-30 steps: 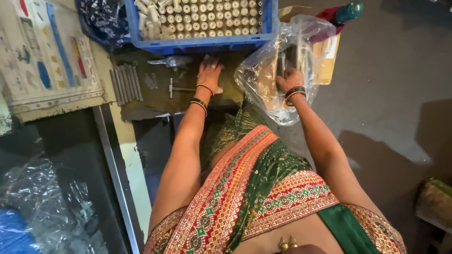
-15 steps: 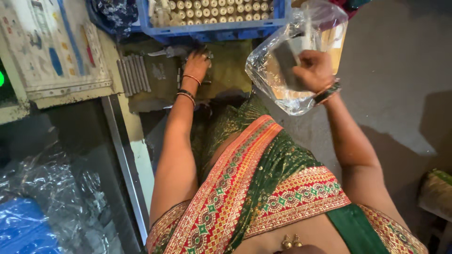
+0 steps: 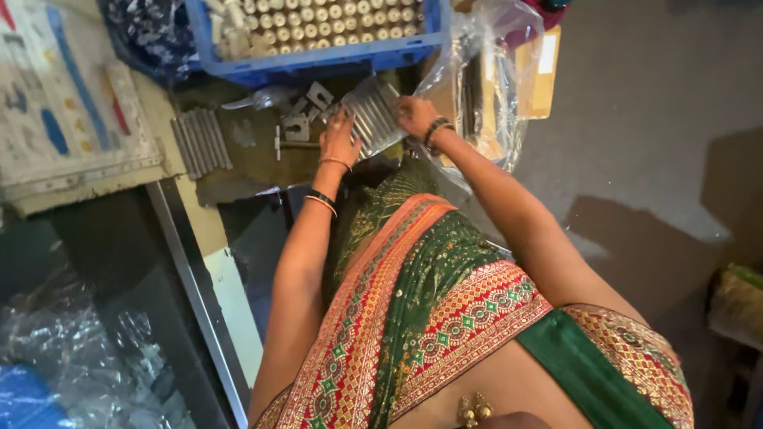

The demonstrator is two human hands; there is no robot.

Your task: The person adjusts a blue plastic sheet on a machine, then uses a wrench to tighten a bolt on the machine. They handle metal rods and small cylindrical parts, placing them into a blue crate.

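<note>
Below the blue crate (image 3: 318, 59), on the bench (image 3: 246, 159), my left hand (image 3: 340, 139) and right hand (image 3: 415, 115) both grip a row of metal rods (image 3: 373, 115) from opposite ends, fingers curled round it; a plastic bag (image 3: 493, 87) lies just right.

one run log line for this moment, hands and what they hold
left hand: on rod bundle | right hand: grips rod bundle | nearby: blue crate, plastic bag
</note>
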